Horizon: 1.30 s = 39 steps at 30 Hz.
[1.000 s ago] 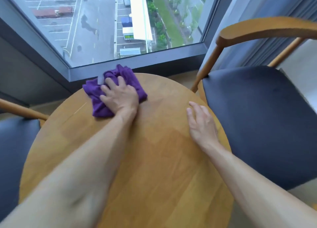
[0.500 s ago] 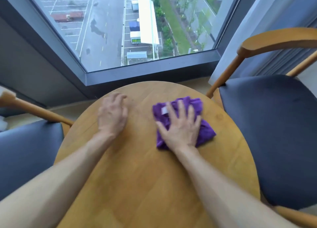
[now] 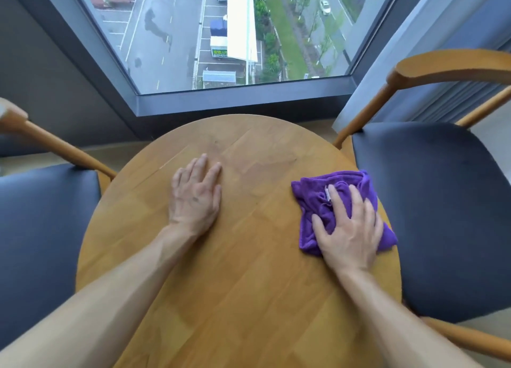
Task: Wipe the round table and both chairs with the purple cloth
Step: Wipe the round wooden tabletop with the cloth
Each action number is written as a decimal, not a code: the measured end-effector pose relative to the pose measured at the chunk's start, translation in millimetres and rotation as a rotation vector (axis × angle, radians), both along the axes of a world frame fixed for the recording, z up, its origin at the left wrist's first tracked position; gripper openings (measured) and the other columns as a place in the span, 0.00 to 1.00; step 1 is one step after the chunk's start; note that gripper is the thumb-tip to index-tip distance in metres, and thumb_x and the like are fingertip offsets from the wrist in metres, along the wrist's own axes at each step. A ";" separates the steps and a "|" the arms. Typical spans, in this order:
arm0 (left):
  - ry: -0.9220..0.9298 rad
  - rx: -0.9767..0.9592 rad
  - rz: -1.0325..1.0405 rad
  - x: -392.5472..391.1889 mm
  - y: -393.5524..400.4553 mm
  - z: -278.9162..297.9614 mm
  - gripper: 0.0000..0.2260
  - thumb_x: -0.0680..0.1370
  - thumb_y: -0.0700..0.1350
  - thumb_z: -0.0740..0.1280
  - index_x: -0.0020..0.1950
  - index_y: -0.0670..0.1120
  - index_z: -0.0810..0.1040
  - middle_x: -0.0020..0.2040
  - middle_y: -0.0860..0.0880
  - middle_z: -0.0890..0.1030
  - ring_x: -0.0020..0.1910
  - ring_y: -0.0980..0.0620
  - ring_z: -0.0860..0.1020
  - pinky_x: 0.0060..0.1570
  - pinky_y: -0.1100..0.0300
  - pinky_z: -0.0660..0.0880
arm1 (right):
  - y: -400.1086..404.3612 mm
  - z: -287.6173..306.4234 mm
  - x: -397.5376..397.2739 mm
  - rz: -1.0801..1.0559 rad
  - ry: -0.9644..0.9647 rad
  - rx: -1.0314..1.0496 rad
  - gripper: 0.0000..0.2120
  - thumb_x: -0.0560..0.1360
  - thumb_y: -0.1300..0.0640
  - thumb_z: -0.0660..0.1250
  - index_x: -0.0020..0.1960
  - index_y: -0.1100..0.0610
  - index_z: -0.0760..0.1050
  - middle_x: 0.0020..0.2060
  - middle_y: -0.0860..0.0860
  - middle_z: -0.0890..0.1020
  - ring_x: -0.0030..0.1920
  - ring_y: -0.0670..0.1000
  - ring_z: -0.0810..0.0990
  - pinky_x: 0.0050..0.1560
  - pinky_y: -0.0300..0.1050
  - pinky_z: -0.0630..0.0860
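Right hand (image 3: 349, 233) pressing flat, fingers spread, on purple cloth (image 3: 318, 196) at round table (image 3: 249, 284) edge; left hand (image 3: 195, 195) resting open on wood.

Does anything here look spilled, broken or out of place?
Nothing stands out. The purple cloth lies bunched under the right hand near the round table edge; the left hand rests flat. Faint streaks near mid-table look like wiping marks.

The cloth (image 3: 318, 199) is deep purple, with a small pale tag (image 3: 328, 195). The table (image 3: 249, 284) is honey-coloured wood — pieced in blocks, the grain running several ways. Both chairs have matching tan wood frames and dark navy seats — the right chair (image 3: 442, 201) and the left chair (image 3: 41, 229). The window frame (image 3: 221, 102) is grey.
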<state>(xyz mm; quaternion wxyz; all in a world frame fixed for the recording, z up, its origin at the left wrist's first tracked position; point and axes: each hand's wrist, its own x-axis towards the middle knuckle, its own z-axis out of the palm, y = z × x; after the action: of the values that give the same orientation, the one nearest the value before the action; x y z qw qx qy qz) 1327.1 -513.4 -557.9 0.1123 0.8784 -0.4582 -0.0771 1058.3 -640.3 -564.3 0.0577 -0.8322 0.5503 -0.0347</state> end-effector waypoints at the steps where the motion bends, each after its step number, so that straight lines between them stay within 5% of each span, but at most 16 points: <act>1: 0.007 -0.003 -0.005 -1.8 3.2 1.7 0.21 0.83 0.51 0.58 0.77 0.52 0.66 0.80 0.46 0.60 0.79 0.45 0.58 0.77 0.47 0.51 | 17.3 -0.1 8.9 0.000 -0.028 -0.004 0.32 0.71 0.35 0.61 0.73 0.41 0.67 0.75 0.50 0.65 0.72 0.60 0.66 0.71 0.64 0.61; 7: 0.056 -0.031 -0.037 -1.1 31.8 6.9 0.18 0.79 0.44 0.66 0.70 0.47 0.76 0.73 0.44 0.72 0.72 0.43 0.69 0.70 0.47 0.64 | 146.5 -1.9 51.4 0.459 -0.174 0.056 0.37 0.66 0.35 0.67 0.74 0.38 0.65 0.77 0.48 0.62 0.76 0.57 0.61 0.73 0.68 0.55; 12: -0.035 -0.056 -0.012 -8.1 25.4 1.9 0.19 0.74 0.38 0.70 0.65 0.43 0.79 0.68 0.41 0.76 0.67 0.40 0.73 0.66 0.45 0.68 | 104.4 -3.1 9.1 0.732 -0.137 0.068 0.39 0.64 0.38 0.67 0.74 0.36 0.63 0.79 0.46 0.59 0.78 0.52 0.59 0.71 0.71 0.54; 19: -0.055 -0.013 0.172 -54.7 13.9 -0.3 0.20 0.78 0.40 0.65 0.71 0.43 0.74 0.73 0.40 0.71 0.73 0.40 0.67 0.73 0.43 0.58 | -11.0 16.5 -88.9 0.397 -0.008 0.092 0.34 0.70 0.39 0.64 0.75 0.37 0.62 0.78 0.46 0.60 0.76 0.56 0.63 0.73 0.65 0.58; 25: -0.032 0.028 0.171 -93.4 35.6 0.7 0.22 0.80 0.46 0.64 0.75 0.48 0.71 0.75 0.44 0.68 0.76 0.44 0.64 0.75 0.42 0.56 | 16.8 12.2 -131.4 0.153 -0.160 0.159 0.35 0.73 0.45 0.70 0.76 0.39 0.60 0.79 0.45 0.55 0.76 0.57 0.58 0.69 0.59 0.69; 32: -0.027 0.033 0.103 -83.8 39.2 9.8 0.20 0.79 0.49 0.67 0.71 0.50 0.75 0.72 0.46 0.72 0.72 0.45 0.69 0.70 0.47 0.63 | -40.7 6.9 -66.7 0.082 -0.052 0.054 0.33 0.74 0.43 0.68 0.76 0.42 0.61 0.74 0.52 0.61 0.69 0.61 0.63 0.61 0.64 0.73; 39: -0.053 -0.024 -0.036 -39.9 45.1 7.0 0.16 0.76 0.46 0.68 0.64 0.48 0.80 0.63 0.48 0.78 0.61 0.44 0.75 0.56 0.47 0.74 | -130.2 3.8 4.9 -0.020 -0.071 0.236 0.31 0.72 0.32 0.60 0.72 0.36 0.57 0.59 0.55 0.71 0.59 0.63 0.75 0.56 0.57 0.74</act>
<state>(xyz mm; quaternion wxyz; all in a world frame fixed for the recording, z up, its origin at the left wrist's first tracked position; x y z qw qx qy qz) 1287.1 -468.2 -550.9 0.1095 0.8703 -0.4776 -0.0503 1063.2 -770.4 -560.6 0.1741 -0.8123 0.5566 0.0004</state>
